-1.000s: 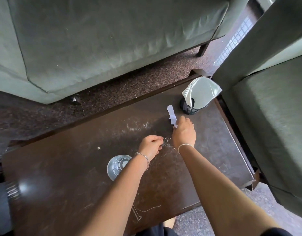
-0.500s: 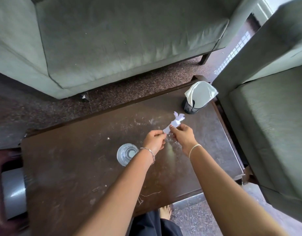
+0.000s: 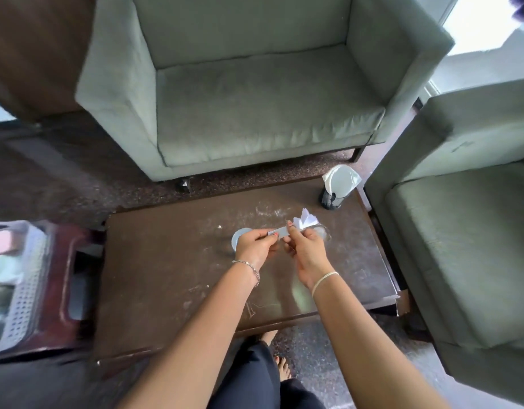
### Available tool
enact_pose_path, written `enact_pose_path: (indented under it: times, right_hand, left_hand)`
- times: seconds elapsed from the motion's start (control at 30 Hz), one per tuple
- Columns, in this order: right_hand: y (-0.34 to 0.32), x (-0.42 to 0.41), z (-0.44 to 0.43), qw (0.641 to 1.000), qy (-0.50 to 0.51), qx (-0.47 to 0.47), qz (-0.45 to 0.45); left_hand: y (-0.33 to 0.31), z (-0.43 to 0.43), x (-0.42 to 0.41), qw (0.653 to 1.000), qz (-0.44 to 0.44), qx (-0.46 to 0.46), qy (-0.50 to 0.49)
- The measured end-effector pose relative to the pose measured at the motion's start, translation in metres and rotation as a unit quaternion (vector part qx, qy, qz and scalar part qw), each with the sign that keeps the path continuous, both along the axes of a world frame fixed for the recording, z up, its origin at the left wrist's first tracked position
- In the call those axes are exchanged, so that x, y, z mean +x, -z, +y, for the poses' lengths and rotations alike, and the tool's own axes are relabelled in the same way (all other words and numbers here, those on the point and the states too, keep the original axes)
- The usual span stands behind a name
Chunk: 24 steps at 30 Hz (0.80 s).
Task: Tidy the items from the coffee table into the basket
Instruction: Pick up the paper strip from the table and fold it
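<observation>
While pinched: paper scraps (image 3: 302, 224), both hands.

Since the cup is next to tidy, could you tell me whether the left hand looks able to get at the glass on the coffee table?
Probably yes, once freed: the glass stands just beyond the left hand with nothing between them, but both it and the right hand now grip the paper scraps.

Home living room: grey armchairs (image 3: 254, 93) around coffee table (image 3: 172, 278).

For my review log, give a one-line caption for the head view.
Both hands, left hand and right hand, hold folded paper above the coffee table.
</observation>
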State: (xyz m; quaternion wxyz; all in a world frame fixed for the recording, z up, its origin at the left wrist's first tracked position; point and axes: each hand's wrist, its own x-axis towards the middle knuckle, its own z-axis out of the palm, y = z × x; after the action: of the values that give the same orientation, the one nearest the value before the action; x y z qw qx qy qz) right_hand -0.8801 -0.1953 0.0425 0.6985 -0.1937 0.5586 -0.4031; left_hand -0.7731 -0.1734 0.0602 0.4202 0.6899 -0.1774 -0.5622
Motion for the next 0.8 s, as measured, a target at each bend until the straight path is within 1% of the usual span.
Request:
enact_pose_path:
  times: [0.17,0.37,0.6,0.7,0.8]
  right_hand:
    - [-0.033,0.024,0.033,1.000,-0.018,-0.016,-0.013]
    - [-0.061,0.074,0.053,0.996,-0.069,-0.047,0.013]
    - [-0.078,0.160,0.067,0.983,-0.160,-0.079,0.039]
    - [-0.078,0.208,0.073,0.971,-0.207,-0.097,0.067]
    - [-0.076,0.265,0.081,0.955,-0.253,-0.118,0.097]
  left_hand:
    - [-0.040,0.046,0.029,0.998,0.000,-0.016,-0.055]
    - [-0.068,0.087,0.089,0.988,0.004,-0.041,-0.149]
    - [-0.072,0.127,0.170,0.962,0.034,-0.062,-0.262]
    - [-0.068,0.146,0.212,0.949,0.046,-0.068,-0.304]
    - [-0.062,0.164,0.262,0.942,0.048,-0.073,-0.323]
